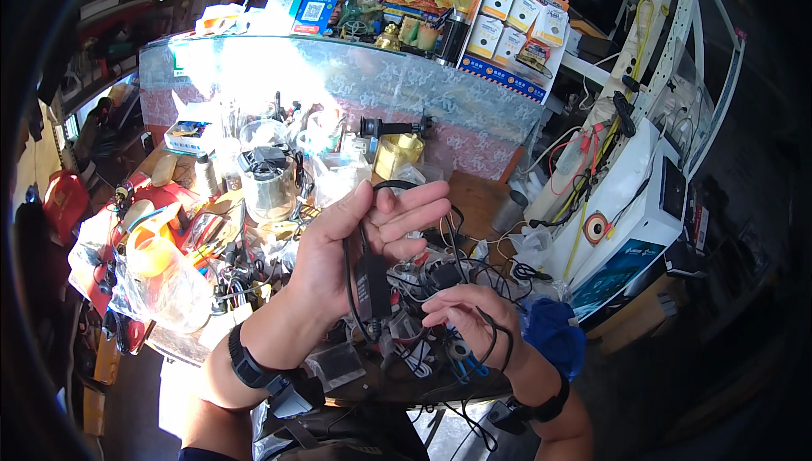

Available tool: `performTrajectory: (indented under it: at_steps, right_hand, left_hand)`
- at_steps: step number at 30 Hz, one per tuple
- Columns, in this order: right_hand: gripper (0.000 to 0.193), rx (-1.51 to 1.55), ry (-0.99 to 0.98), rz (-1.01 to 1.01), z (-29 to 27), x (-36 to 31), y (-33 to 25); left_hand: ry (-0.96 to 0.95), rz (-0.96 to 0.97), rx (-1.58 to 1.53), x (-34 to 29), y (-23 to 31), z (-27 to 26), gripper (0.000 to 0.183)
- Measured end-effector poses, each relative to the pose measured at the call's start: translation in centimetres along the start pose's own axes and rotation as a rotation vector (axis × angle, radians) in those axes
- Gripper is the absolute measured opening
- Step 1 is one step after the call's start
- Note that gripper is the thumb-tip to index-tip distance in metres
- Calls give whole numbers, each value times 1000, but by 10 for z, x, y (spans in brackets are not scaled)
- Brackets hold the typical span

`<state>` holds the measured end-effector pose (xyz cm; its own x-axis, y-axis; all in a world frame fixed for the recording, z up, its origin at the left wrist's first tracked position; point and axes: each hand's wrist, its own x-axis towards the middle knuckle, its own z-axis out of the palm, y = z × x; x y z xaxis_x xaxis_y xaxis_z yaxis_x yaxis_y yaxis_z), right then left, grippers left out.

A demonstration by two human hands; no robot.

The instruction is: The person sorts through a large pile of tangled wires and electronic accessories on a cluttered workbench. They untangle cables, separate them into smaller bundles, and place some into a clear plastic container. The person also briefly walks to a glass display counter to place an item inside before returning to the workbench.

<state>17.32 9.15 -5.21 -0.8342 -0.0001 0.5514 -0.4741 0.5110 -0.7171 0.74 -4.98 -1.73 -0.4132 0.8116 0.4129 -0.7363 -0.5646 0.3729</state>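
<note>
My left hand (372,228) is raised over the cluttered table, palm up. Its thumb and the base of its fingers hold a black cable (349,279), while the fingertips stretch to the right. Below the palm hangs a small black rectangular box (370,285) on that cable, apparently an inline adapter. Lower and to the right, my right hand (475,319) has its fingers curled, with a loop of black cable (505,338) running through and behind it. How the fingers grip it is partly hidden. Each wrist wears a black strap with a device.
Tangled wires and small parts cover the table (478,199). A clear jar (269,194) holds black adapters, and an orange cup (150,254) lies among plastic bags. At the right stand a large white box (626,224) and a blue bag (554,334). A cloth-covered partition (330,80) rises behind.
</note>
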Motion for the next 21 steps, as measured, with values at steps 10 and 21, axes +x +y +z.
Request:
performTrajectory:
  at_steps: [10, 21]
  right_hand:
    - [53, 1168, 38, 406, -38, -7, 6]
    - [29, 501, 548, 270, -48, -17, -1]
  left_hand:
    - [43, 25, 486, -3, 7, -26, 26]
    - [16, -105, 910, -4, -4, -52, 7]
